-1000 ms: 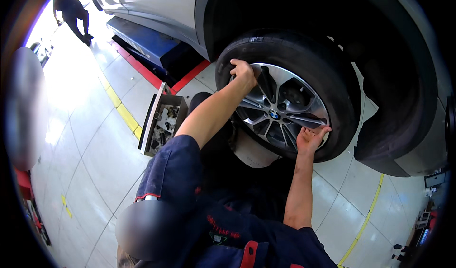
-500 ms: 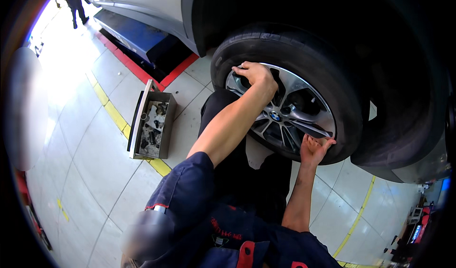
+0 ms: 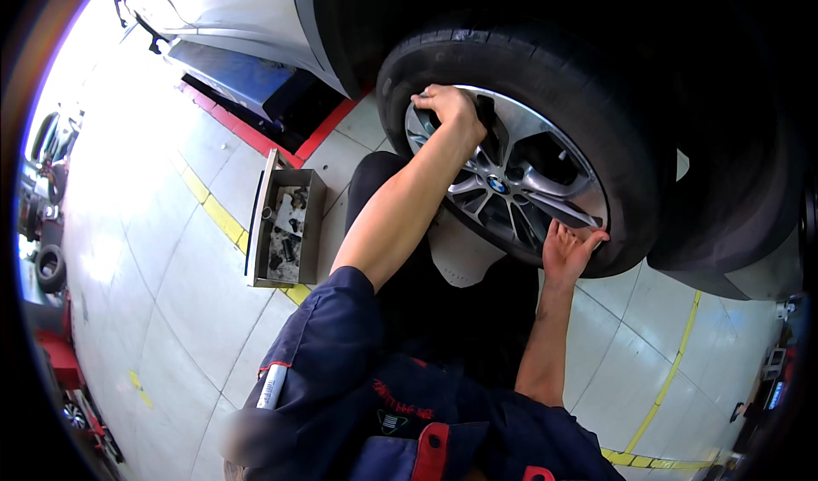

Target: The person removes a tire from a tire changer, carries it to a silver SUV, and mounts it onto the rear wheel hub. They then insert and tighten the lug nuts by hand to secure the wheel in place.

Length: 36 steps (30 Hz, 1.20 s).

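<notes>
A car wheel with a silver and black spoked rim [image 3: 532, 132] and black tyre [image 3: 520, 59] stands upright, tilted in view, at the wheel arch. My left hand [image 3: 452, 110] grips the rim's upper left, its fingers bent around the edge of a spoke opening. Lower down on the right, my right hand [image 3: 567, 249] holds the rim from below, palm turned up. Its fingertips reach in behind a spoke and the thumb points out along the rim edge. Parts of the fingers on both hands are hidden by the spokes or the hand itself.
An open metal toolbox [image 3: 311, 225] with sockets and small parts sits on the tiled floor at left. Beyond it are a blue lift block [image 3: 230, 72] and a red-edged floor pit [image 3: 319, 132]. The silver car body [image 3: 230, 4] rises above. Loose tyres [image 3: 51, 268] stand far left.
The view has shifted slightly, and the wheel and both hands sit a little higher in it. Both hands keep their places on the rim.
</notes>
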Motion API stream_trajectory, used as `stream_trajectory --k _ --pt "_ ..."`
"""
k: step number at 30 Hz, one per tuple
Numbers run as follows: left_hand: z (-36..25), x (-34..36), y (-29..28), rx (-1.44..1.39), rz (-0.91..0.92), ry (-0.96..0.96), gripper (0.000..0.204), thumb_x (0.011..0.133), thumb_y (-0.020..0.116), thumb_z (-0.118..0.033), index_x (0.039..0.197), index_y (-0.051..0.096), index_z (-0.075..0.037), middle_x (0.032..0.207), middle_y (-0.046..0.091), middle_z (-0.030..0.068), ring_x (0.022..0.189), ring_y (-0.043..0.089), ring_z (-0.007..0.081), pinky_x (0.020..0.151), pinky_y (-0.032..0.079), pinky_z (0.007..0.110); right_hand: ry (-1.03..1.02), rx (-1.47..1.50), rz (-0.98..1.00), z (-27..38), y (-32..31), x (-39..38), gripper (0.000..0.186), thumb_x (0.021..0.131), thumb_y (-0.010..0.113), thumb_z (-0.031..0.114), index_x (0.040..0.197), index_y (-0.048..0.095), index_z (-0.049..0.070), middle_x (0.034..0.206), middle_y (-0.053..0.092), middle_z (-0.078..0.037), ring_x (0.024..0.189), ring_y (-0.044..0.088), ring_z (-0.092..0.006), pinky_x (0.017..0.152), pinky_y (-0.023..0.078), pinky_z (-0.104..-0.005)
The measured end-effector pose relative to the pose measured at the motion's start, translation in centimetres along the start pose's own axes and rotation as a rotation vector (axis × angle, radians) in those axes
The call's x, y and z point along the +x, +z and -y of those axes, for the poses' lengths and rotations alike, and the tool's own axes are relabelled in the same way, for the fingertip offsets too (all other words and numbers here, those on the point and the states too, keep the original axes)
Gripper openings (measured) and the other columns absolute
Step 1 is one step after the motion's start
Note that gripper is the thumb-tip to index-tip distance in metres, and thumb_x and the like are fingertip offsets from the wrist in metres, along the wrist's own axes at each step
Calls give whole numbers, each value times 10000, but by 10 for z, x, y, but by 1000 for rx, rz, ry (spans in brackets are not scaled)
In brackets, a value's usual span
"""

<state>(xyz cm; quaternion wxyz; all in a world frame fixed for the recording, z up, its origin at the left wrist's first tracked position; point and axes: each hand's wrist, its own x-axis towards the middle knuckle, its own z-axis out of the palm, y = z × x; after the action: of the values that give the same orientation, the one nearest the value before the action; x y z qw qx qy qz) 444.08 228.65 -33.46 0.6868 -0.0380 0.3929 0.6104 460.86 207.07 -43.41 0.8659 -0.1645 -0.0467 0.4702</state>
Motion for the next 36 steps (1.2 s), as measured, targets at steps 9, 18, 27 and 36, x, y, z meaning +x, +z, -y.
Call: stream_trajectory --k 9,18,27,36 --pt "-26 -13 -12 238 124 -92 694 948 147 -512 1542 9 -182 1608 104 80 1463 173 299 1154 145 522 112 74 110 4 -12 -1 383 835 640 520 1050 650 202 1271 588 29 1261 450 -165 1122 277 -348" --pt "-14 -14 -3 119 58 -37 674 947 186 -583 1496 -158 -395 1597 147 65 1400 273 304 1076 177 634 25 55 -62 4 -4 3 543 797 664 537 1213 602 193 1400 490 -16 1344 369 -219 1168 224 -413" --pt "-2 -18 -5 90 54 37 618 976 163 -546 1501 -126 -395 1591 142 45 1406 283 285 1115 258 514 104 65 -46 10 -28 17 620 812 663 513 1308 525 167 1445 423 -24 1370 329 -224 1183 200 -411" --pt "-16 -41 -11 310 152 11 703 955 137 -568 1522 -142 -260 1613 52 83 1451 175 325 1145 202 497 47 36 38 8 -22 7 695 856 625 507 1395 412 123 1474 374 -57 1407 267 -237 1203 138 -420"
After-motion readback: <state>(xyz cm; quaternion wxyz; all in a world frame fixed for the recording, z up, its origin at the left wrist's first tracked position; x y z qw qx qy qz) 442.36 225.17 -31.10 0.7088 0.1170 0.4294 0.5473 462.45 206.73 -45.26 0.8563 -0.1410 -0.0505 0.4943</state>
